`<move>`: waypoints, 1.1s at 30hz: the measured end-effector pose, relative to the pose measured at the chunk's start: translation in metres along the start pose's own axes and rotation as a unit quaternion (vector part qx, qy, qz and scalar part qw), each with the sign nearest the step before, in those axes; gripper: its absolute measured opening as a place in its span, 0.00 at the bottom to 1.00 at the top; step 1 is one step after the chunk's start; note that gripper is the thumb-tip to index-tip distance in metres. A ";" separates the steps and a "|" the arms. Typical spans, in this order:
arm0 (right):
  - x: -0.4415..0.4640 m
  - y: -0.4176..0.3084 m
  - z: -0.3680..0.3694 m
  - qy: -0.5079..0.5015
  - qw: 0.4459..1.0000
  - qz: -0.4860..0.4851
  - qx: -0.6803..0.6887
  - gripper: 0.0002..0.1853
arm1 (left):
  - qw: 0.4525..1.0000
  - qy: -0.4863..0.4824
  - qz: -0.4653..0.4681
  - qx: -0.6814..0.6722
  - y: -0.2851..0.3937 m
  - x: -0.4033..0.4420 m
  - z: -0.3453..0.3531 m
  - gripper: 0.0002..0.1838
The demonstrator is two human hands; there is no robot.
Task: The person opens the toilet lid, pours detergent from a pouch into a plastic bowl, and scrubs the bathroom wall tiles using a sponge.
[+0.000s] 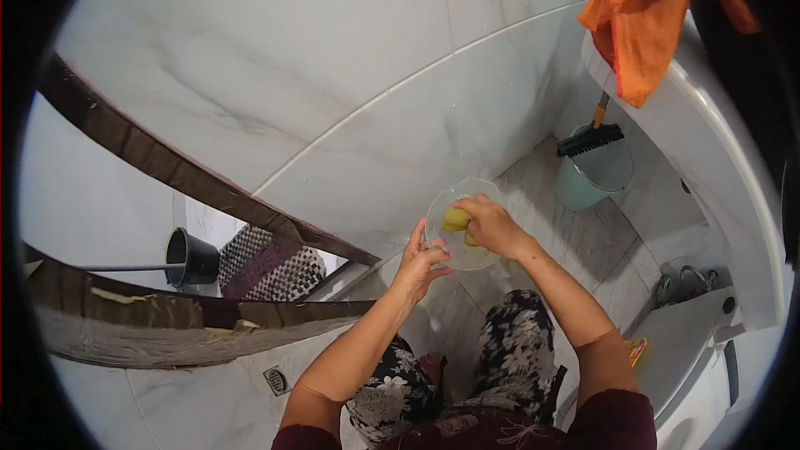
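My left hand (422,263) grips a clear round bowl (472,188) by its left side, thumb raised along the rim and fingers underneath. My right hand (492,227) presses a yellow sponge (455,217) against the inside of the bowl, fingers closed around it. Part of the sponge is hidden under the fingers. The bowl is tilted toward me, held above the tiled floor in front of my knees.
A pale bucket (583,183) with a dark green brush (590,141) stands at the back right. An orange cloth (642,25) hangs over the white basin edge (725,133). Left, through a doorway, are a black bucket (193,256) and a checkered mat (271,267). A floor drain (277,380) lies lower left.
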State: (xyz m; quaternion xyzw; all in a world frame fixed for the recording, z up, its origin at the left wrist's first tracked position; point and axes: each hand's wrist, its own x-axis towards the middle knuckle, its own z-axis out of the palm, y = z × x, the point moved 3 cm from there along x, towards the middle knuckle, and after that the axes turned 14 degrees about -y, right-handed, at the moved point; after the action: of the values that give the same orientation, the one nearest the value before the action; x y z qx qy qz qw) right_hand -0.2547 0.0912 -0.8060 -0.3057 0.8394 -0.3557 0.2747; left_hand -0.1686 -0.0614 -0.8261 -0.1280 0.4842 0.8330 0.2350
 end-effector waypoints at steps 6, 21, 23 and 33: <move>0.002 -0.032 -0.002 0.035 0.997 0.006 -0.073 0.14 | 0.998 -0.061 -0.031 -0.018 0.011 -0.013 -0.008 0.45; 0.007 -0.124 -0.093 0.195 0.929 -0.290 -0.120 0.16 | 0.997 -0.069 0.012 -0.042 0.035 -0.023 -0.010 0.45; 0.014 -0.154 -0.133 0.406 0.822 -0.349 -0.197 0.20 | 0.995 -0.074 0.018 -0.060 0.033 -0.025 -0.008 0.44; 0.094 -0.005 -0.186 0.695 0.690 -0.158 0.126 0.21 | 0.996 -0.056 0.037 -0.061 0.031 -0.045 -0.012 0.44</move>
State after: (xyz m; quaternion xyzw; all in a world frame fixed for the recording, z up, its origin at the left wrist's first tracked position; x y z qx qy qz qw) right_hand -0.4417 0.1019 -0.7145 -0.0619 0.6772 -0.6068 -0.4116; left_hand -0.1459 -0.0973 -0.7894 -0.0771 0.4229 0.8750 0.2227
